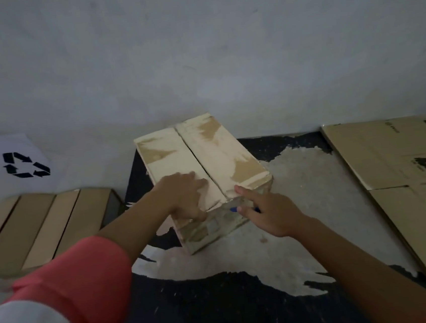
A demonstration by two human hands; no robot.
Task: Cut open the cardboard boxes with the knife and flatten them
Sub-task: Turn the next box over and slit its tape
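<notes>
Eyes on the cardboard box [201,162]: parked mid-worktop [303,204], angled, far end close to the wall, top flaps shut along a seam down the middle. Reads as light, hollow and fairly stiff, with pale scuffed skin torn back to brown in patches. Likely to skid under a push, so worth pinning.

Pinned right now by the left hand [184,196], fingers spread flat on the left flap, thumb hooked down over the near end. Over to the right hand [267,213]: forefinger out straight on the near corner of the right flap, remaining fingers seemingly clamped round a blue-tipped thing, probably the knife [234,209], mostly hidden.

Best held by the flap edges beside the seam. Best cut along that seam and across the glossy, taped-looking near end.

Around it: flattened cardboard [391,169] off to the right, well apart; flat brown panels [42,226] to the left; a white sheet with a recycling mark [22,163] against the wall. Nothing between hands and seam, though little room beyond the far end.
</notes>
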